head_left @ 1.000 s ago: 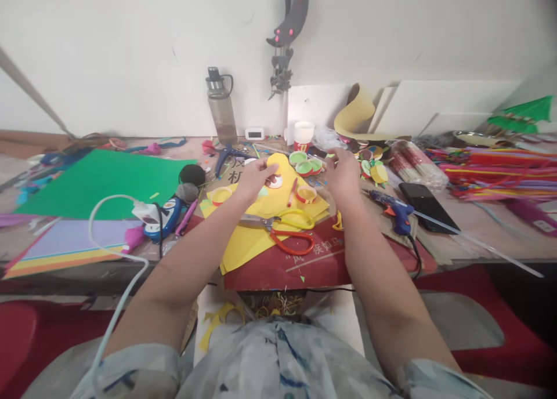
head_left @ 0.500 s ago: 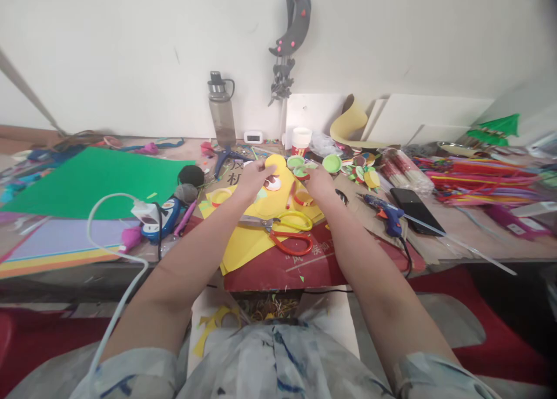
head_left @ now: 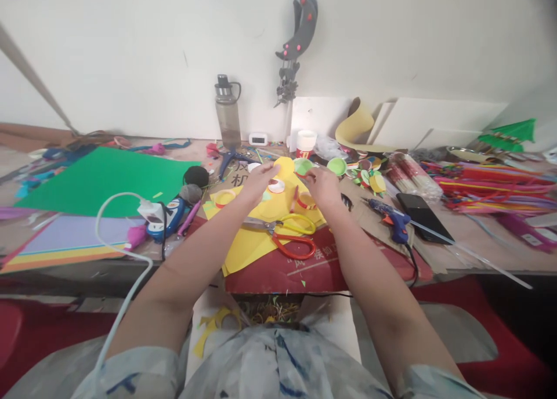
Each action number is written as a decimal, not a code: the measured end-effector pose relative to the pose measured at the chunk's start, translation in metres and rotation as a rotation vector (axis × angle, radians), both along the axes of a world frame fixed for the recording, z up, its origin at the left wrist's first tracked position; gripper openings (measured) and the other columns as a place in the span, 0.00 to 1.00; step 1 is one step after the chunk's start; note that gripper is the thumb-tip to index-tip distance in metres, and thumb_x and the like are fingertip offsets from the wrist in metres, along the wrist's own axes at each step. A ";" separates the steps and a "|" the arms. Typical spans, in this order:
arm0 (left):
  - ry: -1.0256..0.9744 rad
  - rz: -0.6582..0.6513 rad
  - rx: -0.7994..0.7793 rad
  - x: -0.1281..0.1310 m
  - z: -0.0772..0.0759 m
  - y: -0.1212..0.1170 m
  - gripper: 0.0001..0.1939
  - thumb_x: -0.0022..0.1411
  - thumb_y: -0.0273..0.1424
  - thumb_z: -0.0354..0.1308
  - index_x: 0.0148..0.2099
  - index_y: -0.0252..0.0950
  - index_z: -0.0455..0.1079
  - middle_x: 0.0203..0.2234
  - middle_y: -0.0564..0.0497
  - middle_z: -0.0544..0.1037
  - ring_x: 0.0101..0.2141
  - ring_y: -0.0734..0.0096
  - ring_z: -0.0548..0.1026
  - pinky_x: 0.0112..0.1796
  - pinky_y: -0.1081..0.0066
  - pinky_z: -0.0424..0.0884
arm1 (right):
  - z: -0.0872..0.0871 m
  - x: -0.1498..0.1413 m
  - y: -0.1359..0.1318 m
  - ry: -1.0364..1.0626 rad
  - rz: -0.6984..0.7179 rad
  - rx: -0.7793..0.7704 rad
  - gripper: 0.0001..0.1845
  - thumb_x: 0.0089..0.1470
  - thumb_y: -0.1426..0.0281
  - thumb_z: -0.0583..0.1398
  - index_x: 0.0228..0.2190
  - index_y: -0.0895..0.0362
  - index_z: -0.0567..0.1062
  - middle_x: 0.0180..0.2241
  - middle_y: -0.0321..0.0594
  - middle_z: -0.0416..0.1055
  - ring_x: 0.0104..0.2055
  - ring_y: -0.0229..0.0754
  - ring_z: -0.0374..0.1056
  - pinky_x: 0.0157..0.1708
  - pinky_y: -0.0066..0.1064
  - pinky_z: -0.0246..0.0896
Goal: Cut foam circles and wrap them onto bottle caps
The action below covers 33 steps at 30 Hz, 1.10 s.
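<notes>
My left hand (head_left: pixel 261 181) is closed in a pinch on a yellow disc (head_left: pixel 285 166), held above the yellow sheet. My right hand (head_left: pixel 322 185) has its fingertips pressed together beside a green-lined round cup (head_left: pixel 303 166); what they grip, if anything, is too small to tell. Below the hands, yellow sheets (head_left: pixel 237 254) lie with a white round piece (head_left: pixel 276 186) and a roll of tape (head_left: pixel 225 198) on them. Scissors with one yellow and one red handle (head_left: pixel 296 249) rest there too. Another green-lined cup (head_left: pixel 336 167) sits right of my hand.
To the right lie a blue hot glue gun (head_left: pixel 394 222), a black phone (head_left: pixel 424 216) and bundled coloured pipe cleaners (head_left: pixel 487 181). A green sheet (head_left: pixel 108 178) covers the left side. At the back stand a water bottle (head_left: pixel 228 118) and a paper cup (head_left: pixel 306 142).
The whole view has shifted slightly. My right hand's fingers have drawn together into a pinch by the green-lined cup. My left hand keeps its hold on the yellow disc.
</notes>
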<state>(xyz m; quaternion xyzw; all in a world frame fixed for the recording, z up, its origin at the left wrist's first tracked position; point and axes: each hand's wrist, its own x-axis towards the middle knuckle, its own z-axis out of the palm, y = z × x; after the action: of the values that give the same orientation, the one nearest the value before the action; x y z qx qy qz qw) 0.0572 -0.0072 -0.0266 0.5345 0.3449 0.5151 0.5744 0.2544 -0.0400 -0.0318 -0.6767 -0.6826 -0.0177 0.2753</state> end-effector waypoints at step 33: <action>-0.095 -0.111 -0.084 0.006 -0.003 -0.008 0.28 0.56 0.26 0.71 0.58 0.37 0.71 0.34 0.54 0.76 0.34 0.73 0.76 0.40 0.66 0.80 | -0.027 -0.022 -0.002 0.176 0.195 0.321 0.29 0.61 0.59 0.66 0.61 0.56 0.74 0.51 0.54 0.66 0.58 0.60 0.63 0.60 0.56 0.63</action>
<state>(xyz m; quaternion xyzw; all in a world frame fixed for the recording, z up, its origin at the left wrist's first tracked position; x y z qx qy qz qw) 0.0632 -0.0149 -0.0294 0.5033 0.3086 0.4923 0.6396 0.2320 -0.0418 -0.0586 -0.5540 -0.7065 -0.0402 0.4386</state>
